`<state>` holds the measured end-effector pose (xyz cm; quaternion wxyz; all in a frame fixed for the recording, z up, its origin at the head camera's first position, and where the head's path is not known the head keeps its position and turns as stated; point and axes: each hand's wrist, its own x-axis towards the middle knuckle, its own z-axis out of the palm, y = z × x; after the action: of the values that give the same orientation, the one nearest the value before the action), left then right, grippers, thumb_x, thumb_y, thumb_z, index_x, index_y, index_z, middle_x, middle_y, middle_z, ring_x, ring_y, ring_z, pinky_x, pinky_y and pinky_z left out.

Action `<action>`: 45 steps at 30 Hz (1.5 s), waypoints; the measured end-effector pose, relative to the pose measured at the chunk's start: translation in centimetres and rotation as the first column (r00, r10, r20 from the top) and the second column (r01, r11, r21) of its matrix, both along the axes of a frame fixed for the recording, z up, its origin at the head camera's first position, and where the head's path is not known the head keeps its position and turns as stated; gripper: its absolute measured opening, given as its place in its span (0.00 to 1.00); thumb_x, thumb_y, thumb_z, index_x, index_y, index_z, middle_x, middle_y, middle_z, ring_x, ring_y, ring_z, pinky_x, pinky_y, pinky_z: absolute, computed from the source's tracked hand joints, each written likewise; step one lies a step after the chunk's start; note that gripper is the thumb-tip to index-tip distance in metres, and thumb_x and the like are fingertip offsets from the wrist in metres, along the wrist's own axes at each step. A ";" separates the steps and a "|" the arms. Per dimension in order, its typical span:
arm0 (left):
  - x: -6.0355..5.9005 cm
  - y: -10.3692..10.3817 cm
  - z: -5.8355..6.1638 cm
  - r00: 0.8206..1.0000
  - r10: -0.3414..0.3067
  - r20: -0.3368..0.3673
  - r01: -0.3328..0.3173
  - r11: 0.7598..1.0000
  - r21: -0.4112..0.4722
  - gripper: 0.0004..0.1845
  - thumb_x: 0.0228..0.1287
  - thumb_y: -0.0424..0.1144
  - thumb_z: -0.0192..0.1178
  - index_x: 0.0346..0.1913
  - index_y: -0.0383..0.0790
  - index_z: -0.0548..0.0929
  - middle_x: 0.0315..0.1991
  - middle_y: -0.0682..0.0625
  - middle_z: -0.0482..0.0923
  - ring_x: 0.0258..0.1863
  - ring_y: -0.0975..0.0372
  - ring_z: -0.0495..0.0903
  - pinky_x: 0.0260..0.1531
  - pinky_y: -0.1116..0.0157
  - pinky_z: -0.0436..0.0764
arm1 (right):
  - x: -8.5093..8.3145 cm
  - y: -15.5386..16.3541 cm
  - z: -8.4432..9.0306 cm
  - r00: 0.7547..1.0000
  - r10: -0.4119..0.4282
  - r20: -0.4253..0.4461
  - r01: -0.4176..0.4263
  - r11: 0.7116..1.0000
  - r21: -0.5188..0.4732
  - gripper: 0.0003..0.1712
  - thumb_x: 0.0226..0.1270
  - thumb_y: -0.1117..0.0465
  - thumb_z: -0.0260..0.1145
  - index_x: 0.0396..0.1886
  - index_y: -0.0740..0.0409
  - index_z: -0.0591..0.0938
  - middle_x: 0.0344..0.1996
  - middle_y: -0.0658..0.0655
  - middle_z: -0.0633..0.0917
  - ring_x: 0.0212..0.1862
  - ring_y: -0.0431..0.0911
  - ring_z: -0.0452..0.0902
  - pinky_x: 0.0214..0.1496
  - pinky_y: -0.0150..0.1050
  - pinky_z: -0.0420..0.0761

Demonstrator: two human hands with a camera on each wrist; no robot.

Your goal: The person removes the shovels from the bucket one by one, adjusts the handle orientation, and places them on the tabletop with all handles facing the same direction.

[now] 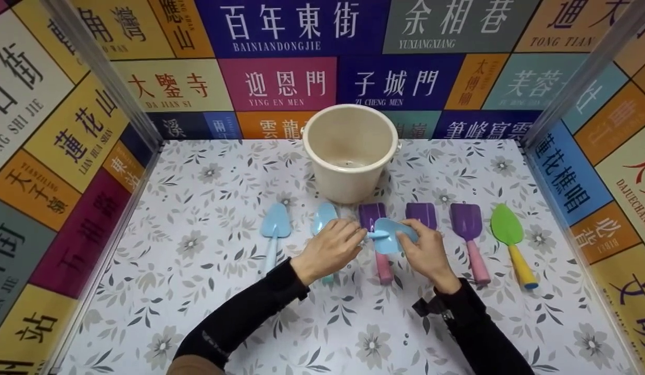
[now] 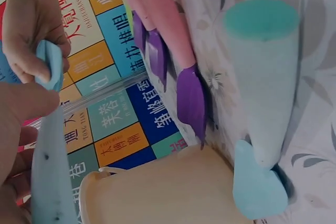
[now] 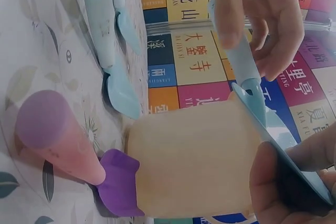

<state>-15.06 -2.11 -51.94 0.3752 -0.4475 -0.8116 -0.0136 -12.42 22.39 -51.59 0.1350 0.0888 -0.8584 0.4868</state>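
Bucket (image 1: 350, 152) behind row of shovels (image 1: 468, 225); held shovel (image 1: 390, 235) above row's middle.

Head cam sits high, looking forward and down over the whole table (image 1: 207, 312); both wrist cams ride low, rolled sideways, very near the tabletop; all three share the cream bucket (image 1: 350, 151) and the purple shovels (image 1: 468, 221).
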 end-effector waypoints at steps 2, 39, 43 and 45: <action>-0.1 0.1 -0.3 1.000 0.010 -0.019 -0.010 1.000 -0.009 0.18 0.62 0.45 0.75 0.51 0.42 0.86 0.45 0.51 0.85 0.44 0.60 0.82 0.46 0.67 0.83 | 0.0 -0.2 0.0 1.000 -0.003 0.016 0.003 1.000 -0.001 0.10 0.70 0.72 0.67 0.48 0.70 0.86 0.36 0.71 0.90 0.24 0.36 0.78 0.30 0.27 0.77; -0.4 -4.0 -0.9 0.991 0.042 0.124 -0.067 0.977 0.204 0.12 0.58 0.32 0.75 0.41 0.38 0.83 0.33 0.50 0.80 0.32 0.59 0.76 0.31 0.66 0.76 | 0.9 1.8 -0.8 0.935 0.229 -0.271 -0.188 0.967 0.169 0.17 0.59 0.76 0.73 0.48 0.72 0.83 0.37 0.61 0.88 0.37 0.46 0.84 0.38 0.31 0.85; -0.4 -6.1 -0.8 0.974 0.083 0.210 -0.147 0.940 0.309 0.14 0.55 0.30 0.77 0.43 0.35 0.84 0.34 0.47 0.81 0.32 0.56 0.77 0.33 0.63 0.78 | 1.5 2.9 -1.0 0.916 0.244 -0.318 -0.147 0.942 0.302 0.20 0.55 0.74 0.76 0.48 0.71 0.83 0.39 0.61 0.87 0.37 0.51 0.83 0.39 0.38 0.86; -0.3 -7.2 -0.8 0.959 0.110 0.260 -0.200 0.915 0.351 0.13 0.56 0.29 0.76 0.43 0.33 0.84 0.34 0.46 0.81 0.34 0.55 0.77 0.35 0.61 0.78 | 1.8 3.5 -1.1 0.909 0.237 -0.342 -0.103 0.925 0.367 0.22 0.53 0.72 0.78 0.49 0.69 0.84 0.40 0.61 0.87 0.38 0.52 0.83 0.41 0.44 0.87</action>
<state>-15.40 -9.33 -52.69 0.3546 -0.2971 -0.8659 -0.1906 -10.65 25.91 -52.73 0.2375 0.2790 -0.8757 0.3146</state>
